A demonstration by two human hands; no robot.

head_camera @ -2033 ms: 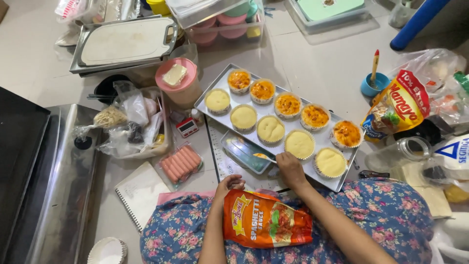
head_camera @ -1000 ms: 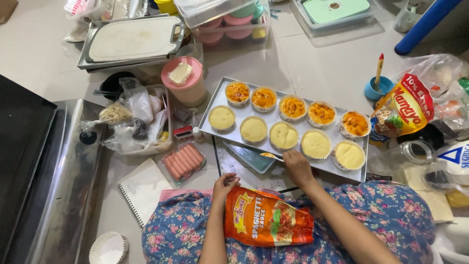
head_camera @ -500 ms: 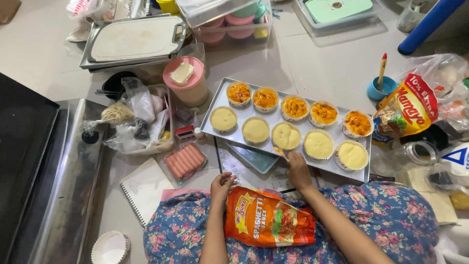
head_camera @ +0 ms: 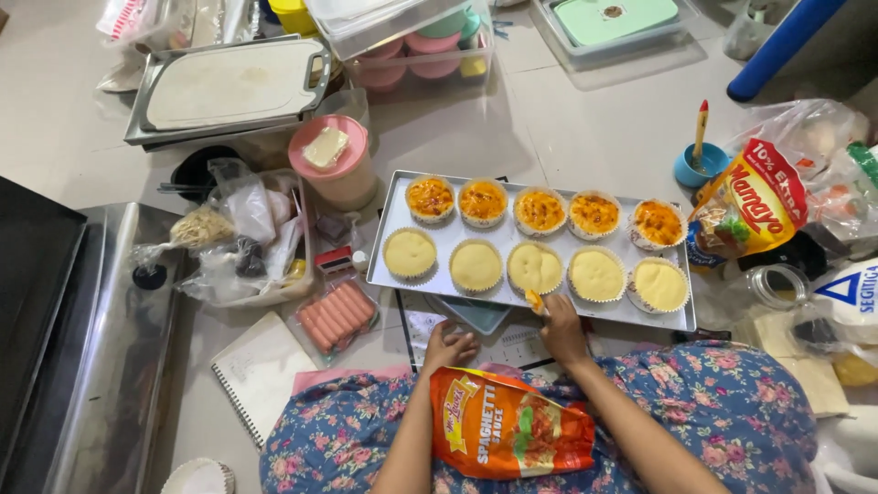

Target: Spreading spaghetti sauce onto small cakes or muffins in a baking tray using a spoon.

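At the near edge of the rectangular metal baking tray [head_camera: 400,216] of pale round cakes, the right hand [head_camera: 561,327] pinches a small orange-tipped utensil [head_camera: 534,300] in its fingers; left hand [head_camera: 448,347] rests curled on the floor, just beside.

Pale, glossy tiled floor [head_camera: 585,119] fills the view and serves as the work surface, evenly lit with only soft shadows. At 9 o'clock lies a dark oven body [head_camera: 32,274] with its stainless-steel door panel [head_camera: 110,357] beside it; at 11 o'clock a white cutting board rests on a metal tray [head_camera: 229,87], and at 12 o'clock stands a clear plastic storage box [head_camera: 402,32] of pastel containers. At 1 o'clock sits a lidded box with a mint-green lid [head_camera: 613,20], and at 2 o'clock a blue pole [head_camera: 777,46] slants across the corner.
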